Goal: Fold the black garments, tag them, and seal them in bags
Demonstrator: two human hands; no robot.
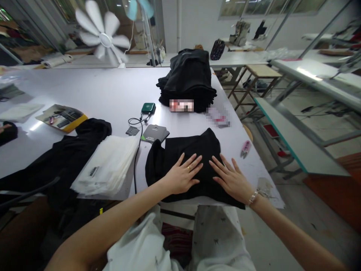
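A black garment (188, 146) lies at the front edge of the white table, partly folded, with a rolled-up part at its left end. My left hand (184, 175) rests flat on its middle, fingers spread, a ring on one finger. Flat on the right part of the same cloth is my right hand (232, 178), its fingers also spread, a bracelet at the wrist. Neither hand grips anything. Small pink snips (245, 149) lie on the table, right of the garment.
White plastic bags (108, 165) are stacked left, beside another black garment (64, 150). Behind are dark cards (154, 133), a green device (148, 108) with a cable, and a tall black cloth pile (190, 75). A fan (105, 39) stands at the back left.
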